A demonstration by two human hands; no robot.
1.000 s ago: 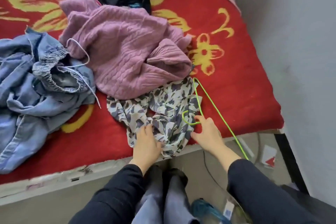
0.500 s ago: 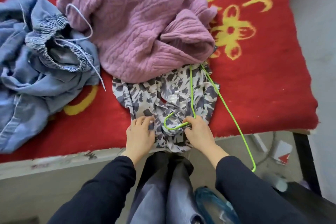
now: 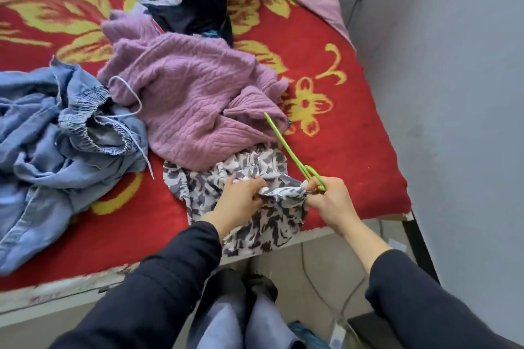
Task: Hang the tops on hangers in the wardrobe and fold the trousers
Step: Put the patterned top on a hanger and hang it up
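- At the near edge of the bed (image 3: 354, 156), a person stretches the hem of a patterned top (image 3: 269, 228) between both hands; part of the top hangs over the bed's edge.
- The left hand (image 3: 241, 202) has its fingers curled into the fabric, bunching one side of the taut edge.
- The right hand (image 3: 330, 202) is clenched on the hook end of a green hanger (image 3: 287, 149) and appears to pinch the other end of the same edge.
- The hanger's long axis runs up and to the left, away from the right fingers. It passes above the top, and its far tip lies against the cuff of a pink sweater (image 3: 187, 99).
- The hanger looks to be outside the garment, above the stretched edge rather than in it.
- The right hand is the nearer to the hanger. Judging from this, the next move turns on swinging the far end back down into the gap held open between the hands.
- Crumpled jeans (image 3: 42, 144) lie unfolded to the left, well apart from both hands.
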